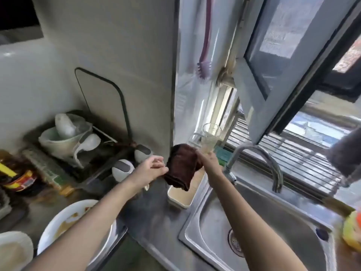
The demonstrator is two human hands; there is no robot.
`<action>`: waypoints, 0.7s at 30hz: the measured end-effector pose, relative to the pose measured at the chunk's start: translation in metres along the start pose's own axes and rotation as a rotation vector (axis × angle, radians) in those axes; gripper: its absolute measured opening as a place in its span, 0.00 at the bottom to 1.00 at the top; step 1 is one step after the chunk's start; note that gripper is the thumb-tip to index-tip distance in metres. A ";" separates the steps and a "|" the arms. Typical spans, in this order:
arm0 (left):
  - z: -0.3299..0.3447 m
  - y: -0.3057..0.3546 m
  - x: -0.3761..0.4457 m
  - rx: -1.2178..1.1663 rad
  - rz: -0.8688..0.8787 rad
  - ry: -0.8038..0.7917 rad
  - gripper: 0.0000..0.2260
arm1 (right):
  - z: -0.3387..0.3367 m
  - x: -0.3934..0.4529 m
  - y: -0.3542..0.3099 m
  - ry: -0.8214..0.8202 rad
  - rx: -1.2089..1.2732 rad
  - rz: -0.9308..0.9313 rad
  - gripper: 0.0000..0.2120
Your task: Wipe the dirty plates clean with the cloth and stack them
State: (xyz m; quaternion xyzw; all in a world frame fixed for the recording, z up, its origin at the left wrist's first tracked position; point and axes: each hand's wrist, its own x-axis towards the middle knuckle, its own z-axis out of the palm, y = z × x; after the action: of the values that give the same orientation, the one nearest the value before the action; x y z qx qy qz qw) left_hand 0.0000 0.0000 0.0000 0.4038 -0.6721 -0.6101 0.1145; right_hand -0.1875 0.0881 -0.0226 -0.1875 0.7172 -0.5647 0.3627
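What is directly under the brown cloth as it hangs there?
The brown cloth, held up by the right hand, hangs over a white rectangular tray beside the sink. The tray's near end looks empty; its far end is hidden by the cloth.

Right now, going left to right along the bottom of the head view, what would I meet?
Small white plate → dirty white plate → left forearm → grey counter → right forearm → steel sink → yellow object, too blurred to identify.
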 end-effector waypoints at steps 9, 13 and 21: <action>0.002 0.000 0.015 0.047 -0.014 0.030 0.17 | -0.004 0.008 -0.008 -0.001 -0.212 -0.104 0.11; -0.006 0.013 0.010 0.052 0.085 0.085 0.15 | 0.011 -0.008 -0.041 -0.004 -0.260 -0.295 0.09; -0.055 0.032 -0.039 -0.100 0.268 0.169 0.32 | 0.057 -0.073 -0.112 -0.370 -0.053 -0.434 0.11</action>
State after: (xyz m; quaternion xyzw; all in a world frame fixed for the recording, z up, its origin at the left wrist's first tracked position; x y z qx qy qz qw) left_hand 0.0483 -0.0159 0.0546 0.3544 -0.6768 -0.5857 0.2709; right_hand -0.1130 0.0665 0.1000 -0.4461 0.5964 -0.5662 0.3530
